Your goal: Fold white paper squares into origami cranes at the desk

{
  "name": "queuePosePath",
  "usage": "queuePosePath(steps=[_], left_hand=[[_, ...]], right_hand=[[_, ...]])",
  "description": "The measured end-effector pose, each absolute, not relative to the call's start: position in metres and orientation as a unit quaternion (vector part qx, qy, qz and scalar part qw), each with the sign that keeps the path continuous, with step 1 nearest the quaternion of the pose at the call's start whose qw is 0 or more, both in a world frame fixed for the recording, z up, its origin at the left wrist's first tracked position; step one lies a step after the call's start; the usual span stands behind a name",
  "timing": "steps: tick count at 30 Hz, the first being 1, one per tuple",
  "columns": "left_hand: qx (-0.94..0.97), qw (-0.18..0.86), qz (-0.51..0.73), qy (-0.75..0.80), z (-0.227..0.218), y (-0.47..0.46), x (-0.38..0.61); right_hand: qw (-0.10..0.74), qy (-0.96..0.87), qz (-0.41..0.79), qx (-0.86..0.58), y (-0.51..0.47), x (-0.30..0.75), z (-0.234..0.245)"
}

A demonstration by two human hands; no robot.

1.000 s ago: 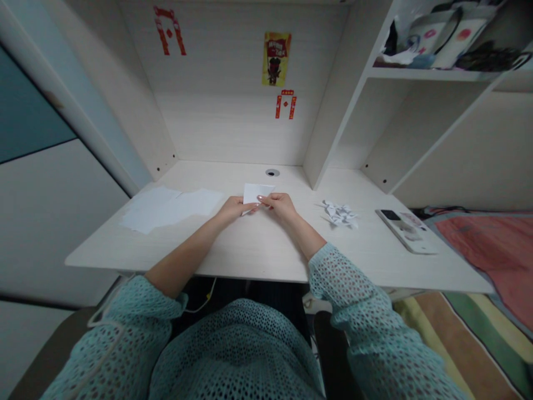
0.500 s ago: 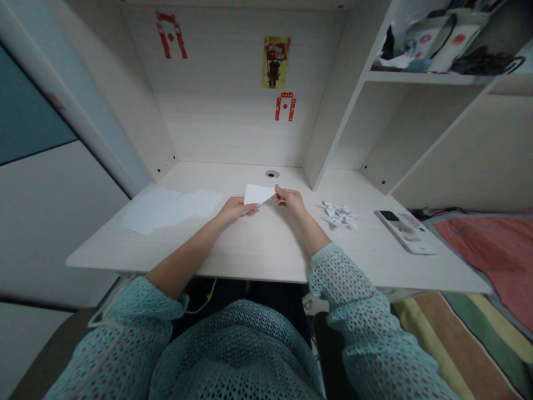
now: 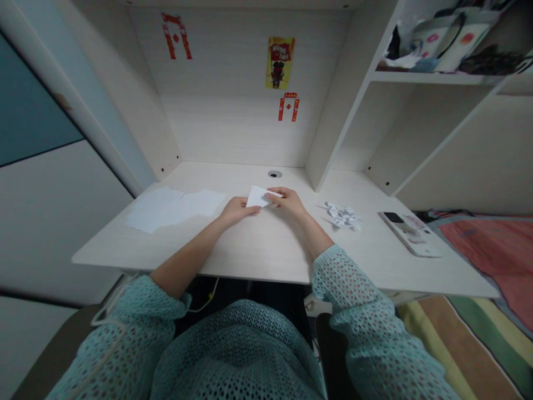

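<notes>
Between my hands, just above the desk, is a small folded piece of white paper (image 3: pixel 257 195). My left hand (image 3: pixel 239 211) grips its lower left edge, thumb in front and fingers behind. My right hand (image 3: pixel 288 201) pinches the right side, with fingertips lying over the paper's face and hiding that end. To the left, white paper sheets (image 3: pixel 166 208) lie spread and overlapping on the desk. Right of my right hand sits a small heap of folded white paper pieces (image 3: pixel 342 215); their exact shapes are hard to make out.
A phone (image 3: pixel 410 234) lies on the right of the white desk (image 3: pixel 254 250). Behind my hands is a round cable hole (image 3: pixel 275 174). An upright divider (image 3: pixel 353 105) rises at the back right, beside a shelf holding cups (image 3: pixel 462 41). Striped bedding (image 3: pixel 478 333) borders the desk's right end.
My right hand has shifted its hold from the paper's right corner onto its face, and the right part of the paper now looks folded over. The view has turned slightly left.
</notes>
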State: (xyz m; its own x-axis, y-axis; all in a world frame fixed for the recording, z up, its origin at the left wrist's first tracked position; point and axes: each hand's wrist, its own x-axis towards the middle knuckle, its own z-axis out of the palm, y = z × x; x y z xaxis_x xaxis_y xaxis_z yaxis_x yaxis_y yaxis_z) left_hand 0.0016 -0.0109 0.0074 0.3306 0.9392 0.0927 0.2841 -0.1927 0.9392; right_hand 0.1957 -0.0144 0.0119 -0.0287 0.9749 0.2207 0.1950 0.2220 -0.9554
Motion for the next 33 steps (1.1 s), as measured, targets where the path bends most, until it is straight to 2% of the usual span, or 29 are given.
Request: queuePosePath(steps=[4, 7, 11, 13, 16, 18, 24, 33], left_hand=[[0.708, 0.372, 0.374, 0.471, 0.009, -0.013, -0.002], [0.705, 0.334, 0.408, 0.474, 0.009, -0.010, -0.003], [0.657, 0.337, 0.501, 0.452, 0.007, -0.002, -0.001], [0.621, 0.379, 0.529, 0.436, 0.005, 0.000, 0.002], [0.583, 0.440, 0.521, 0.441, 0.002, -0.001, 0.005], [0.584, 0.445, 0.505, 0.454, 0.001, -0.003, 0.006], [0.602, 0.433, 0.500, 0.448, 0.002, -0.006, 0.007], [0.548, 0.468, 0.530, 0.447, -0.001, -0.006, 0.007]], right_hand=[[0.403, -0.661, 0.384, -0.503, -0.018, 0.205, 0.010], [0.383, -0.670, 0.373, -0.515, -0.016, 0.209, 0.007], [0.456, -0.636, 0.363, -0.505, -0.013, 0.199, 0.003], [0.520, -0.577, 0.374, -0.507, -0.014, 0.188, 0.000], [0.566, -0.501, 0.450, -0.475, -0.018, 0.172, -0.004], [0.573, -0.479, 0.494, -0.445, -0.020, 0.164, -0.007], [0.562, -0.485, 0.520, -0.423, -0.020, 0.156, -0.013], [0.526, -0.541, 0.486, -0.441, -0.016, 0.155, -0.022]])
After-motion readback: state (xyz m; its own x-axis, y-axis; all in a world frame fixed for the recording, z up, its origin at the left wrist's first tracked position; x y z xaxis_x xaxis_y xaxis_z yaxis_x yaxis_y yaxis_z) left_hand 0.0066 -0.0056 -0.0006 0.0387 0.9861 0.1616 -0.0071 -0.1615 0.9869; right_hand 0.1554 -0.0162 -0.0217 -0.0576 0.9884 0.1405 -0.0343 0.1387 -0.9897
